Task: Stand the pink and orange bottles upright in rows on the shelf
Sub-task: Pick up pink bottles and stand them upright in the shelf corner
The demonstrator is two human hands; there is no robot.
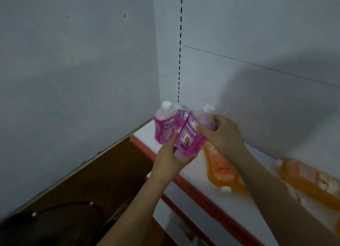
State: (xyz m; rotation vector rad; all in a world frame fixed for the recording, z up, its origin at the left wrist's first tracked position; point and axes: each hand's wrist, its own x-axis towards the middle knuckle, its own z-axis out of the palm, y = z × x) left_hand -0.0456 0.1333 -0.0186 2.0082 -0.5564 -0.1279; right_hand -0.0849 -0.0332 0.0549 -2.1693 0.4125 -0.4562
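the person holds a tilted pink bottle (191, 137) with both hands above the left end of the white shelf (200, 174), close to its red front edge. the left hand (171, 159) cups the bottle's base from below, its fingers (187, 158) curled under the bottom and the thumb lying up along the near side. the right hand (224, 135) wraps round the bottle's upper part just under the white cap (208, 108), fingers curled over the shoulder and the thumb pressing on the label. the bottle leans with its cap toward the shelf's back panel.

in the shelf's back left corner two more pink bottles stand upright: the outer pink bottle (164, 125) at the left edge, and the rear pink bottle (181, 118) just beside it, partly hidden behind the held one.

an orange bottle (222, 170) lies flat on the shelf, under the right forearm, its base toward the front edge. a second orange bottle (311, 179) lies on its side further toward the right end, blurred.

below the shelf's left end, a dark bundle with cables (55, 221) sits on the brown floor.
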